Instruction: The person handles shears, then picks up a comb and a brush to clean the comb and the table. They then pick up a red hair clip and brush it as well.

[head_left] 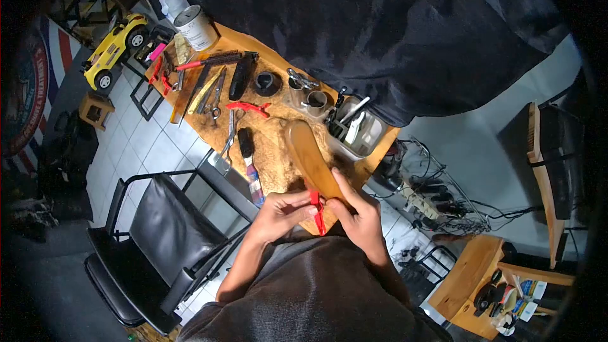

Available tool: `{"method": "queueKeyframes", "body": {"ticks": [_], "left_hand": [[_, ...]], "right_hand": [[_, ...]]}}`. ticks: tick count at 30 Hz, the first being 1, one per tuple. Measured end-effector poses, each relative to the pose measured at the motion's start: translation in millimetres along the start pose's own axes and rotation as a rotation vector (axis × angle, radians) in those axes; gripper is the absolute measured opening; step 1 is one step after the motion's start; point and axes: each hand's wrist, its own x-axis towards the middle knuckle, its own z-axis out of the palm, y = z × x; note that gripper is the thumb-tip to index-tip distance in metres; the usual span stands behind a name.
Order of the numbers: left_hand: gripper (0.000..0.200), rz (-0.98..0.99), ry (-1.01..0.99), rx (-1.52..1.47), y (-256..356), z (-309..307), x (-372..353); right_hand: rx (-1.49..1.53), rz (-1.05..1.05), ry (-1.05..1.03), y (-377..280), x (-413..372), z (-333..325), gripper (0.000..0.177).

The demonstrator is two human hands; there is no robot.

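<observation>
My left hand pinches a red hair clip between thumb and fingers, low in front of my body. Beside it, my right hand grips the lower end of a long, curved wooden piece, which looks like a brush back; its underside is hidden. The clip lies close against the right thumb. Another red hair clip rests on the wooden table beyond my hands. Left of the wooden piece is a brush with dark bristles, and scissors lie near it.
A grey bin of tools stands at the table's right, near metal cups. Combs, a red-handled round brush and a white can sit farther back. A black chair is at left; cables hang at right.
</observation>
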Motion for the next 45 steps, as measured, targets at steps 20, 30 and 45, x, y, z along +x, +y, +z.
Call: {"method": "queueKeyframes", "body": {"ticks": [20, 30, 45], "left_hand": [[0.027, -0.031, 0.038, 0.038, 6, 3, 3], [0.027, 0.038, 0.458, -0.417, 15, -5, 16], [0.036, -0.029, -0.011, -0.053, -1, 2, 3]], "right_hand": [[0.019, 0.033, 0.012, -5, 5, 2, 0.047], [0.169, 0.112, -0.171, -4, -8, -14, 0.042], [0.236, 0.083, 0.076, 2, 4, 3, 0.045]]}}
